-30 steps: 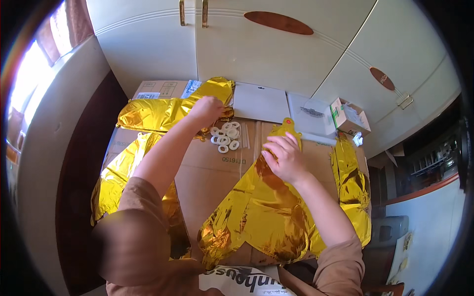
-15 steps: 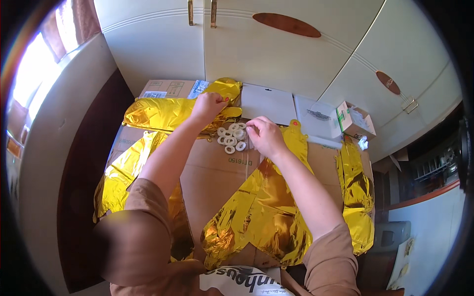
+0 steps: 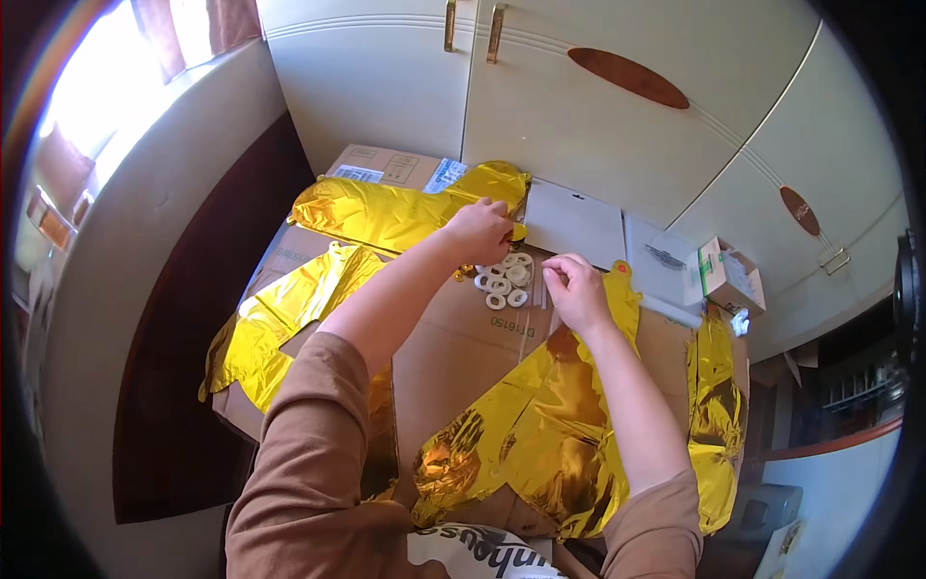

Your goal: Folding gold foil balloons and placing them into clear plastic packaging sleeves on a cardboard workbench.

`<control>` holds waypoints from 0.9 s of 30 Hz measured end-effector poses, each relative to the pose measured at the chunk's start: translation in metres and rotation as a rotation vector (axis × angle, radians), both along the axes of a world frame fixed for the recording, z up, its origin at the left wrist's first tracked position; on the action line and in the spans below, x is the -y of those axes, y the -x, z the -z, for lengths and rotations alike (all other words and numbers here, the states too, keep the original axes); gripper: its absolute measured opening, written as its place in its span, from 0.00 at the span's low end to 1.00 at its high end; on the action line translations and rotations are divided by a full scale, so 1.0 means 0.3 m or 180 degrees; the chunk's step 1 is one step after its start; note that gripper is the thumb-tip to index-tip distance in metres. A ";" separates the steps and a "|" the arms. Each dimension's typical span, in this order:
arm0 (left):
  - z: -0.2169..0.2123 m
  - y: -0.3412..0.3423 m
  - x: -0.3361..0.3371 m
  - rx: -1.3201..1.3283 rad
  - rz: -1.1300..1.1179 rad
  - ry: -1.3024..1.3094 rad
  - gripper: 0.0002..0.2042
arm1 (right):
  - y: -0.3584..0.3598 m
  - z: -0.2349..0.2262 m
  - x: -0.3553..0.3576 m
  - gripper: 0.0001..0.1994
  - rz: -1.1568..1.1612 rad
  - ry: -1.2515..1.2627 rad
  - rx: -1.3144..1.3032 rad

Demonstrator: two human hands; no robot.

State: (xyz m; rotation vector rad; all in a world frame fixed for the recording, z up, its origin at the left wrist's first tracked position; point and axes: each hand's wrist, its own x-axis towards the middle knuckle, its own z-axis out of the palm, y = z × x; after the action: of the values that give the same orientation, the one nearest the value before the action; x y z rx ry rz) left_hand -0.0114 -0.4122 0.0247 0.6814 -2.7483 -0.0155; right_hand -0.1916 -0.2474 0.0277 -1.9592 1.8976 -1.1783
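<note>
My left hand (image 3: 479, 227) is closed at the near edge of a gold foil balloon (image 3: 371, 212) at the far left, its fingers curled down at the foil's tail; the fingertips are partly hidden. Just right of the ring pile, my right hand (image 3: 579, 292) has thumb and forefinger pressed together. Anything between them is too small to make out. Between the hands lies a small heap of white rings (image 3: 503, 282). Thin pale strips (image 3: 540, 294) lie beside the heap. A large flat gold foil balloon (image 3: 550, 405) spreads under my right forearm.
Brown cardboard (image 3: 439, 338) covers the work surface. More gold foil lies at the left (image 3: 280, 318) and right (image 3: 716, 415). At the far right stand a small open box (image 3: 730, 277) and a clear plastic packet (image 3: 666, 261). White cabinet doors (image 3: 617, 145) rise behind.
The whole scene has shifted right as my head turned. My left hand has come slightly nearer and toward the ring pile. My right hand stays beside the rings, fingers still pinched.
</note>
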 end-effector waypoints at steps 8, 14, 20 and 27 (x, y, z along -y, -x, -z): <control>0.041 0.011 0.054 -0.0202 -0.0344 -0.0413 0.09 | -0.003 -0.023 0.025 0.09 -0.0028 -0.0141 -0.0289; 0.017 -0.024 0.075 -0.1384 -0.0921 -0.1528 0.13 | -0.060 -0.046 0.173 0.13 -0.0070 -0.0138 -0.0558; -0.046 -0.037 0.084 -0.1546 -0.1190 -0.2672 0.13 | -0.077 0.016 0.277 0.11 0.0037 -0.0382 -0.1459; -0.007 -0.106 0.215 -0.2496 -0.1298 -0.3328 0.13 | -0.126 -0.004 0.322 0.08 -0.0032 -0.0334 -0.2019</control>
State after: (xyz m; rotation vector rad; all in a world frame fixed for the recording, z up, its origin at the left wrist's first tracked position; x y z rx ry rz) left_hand 0.0204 -0.4769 0.0268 1.1312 -1.6544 -1.3559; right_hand -0.1537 -0.3442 0.0288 -2.4716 2.1471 -0.4542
